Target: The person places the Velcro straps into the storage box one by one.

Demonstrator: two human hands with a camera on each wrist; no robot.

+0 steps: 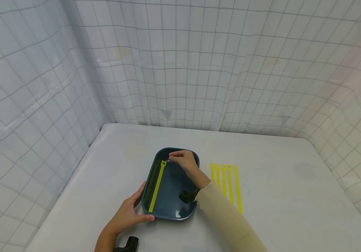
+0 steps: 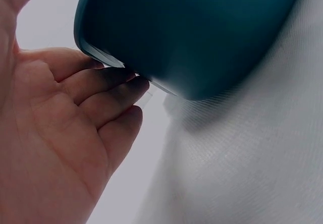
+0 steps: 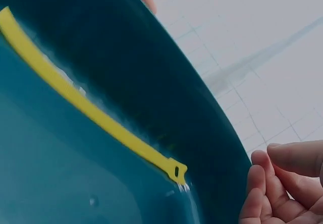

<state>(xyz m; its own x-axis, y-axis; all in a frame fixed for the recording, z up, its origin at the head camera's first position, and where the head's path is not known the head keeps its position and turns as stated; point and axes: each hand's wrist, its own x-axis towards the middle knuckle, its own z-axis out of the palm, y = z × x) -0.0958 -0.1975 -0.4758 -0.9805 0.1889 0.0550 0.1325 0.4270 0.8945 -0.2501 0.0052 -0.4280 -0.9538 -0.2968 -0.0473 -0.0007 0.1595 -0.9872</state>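
A yellow hook-and-loop cable tie with a slotted head lies lengthwise along the left side of a dark blue-green tray. My left hand spans the tray's near left corner, thumb along the front rim and fingers against the left side. In the left wrist view those fingers are nearly straight, tips at the tray's outer wall. Over the tray's far end, my right hand has thumb and fingertips together, close to the tie's head. The right wrist view shows nothing between the curled fingers.
Several more yellow cable ties lie side by side on the white table, right of the tray and partly hidden by the right sleeve. White gridded cloth walls in the back and sides.
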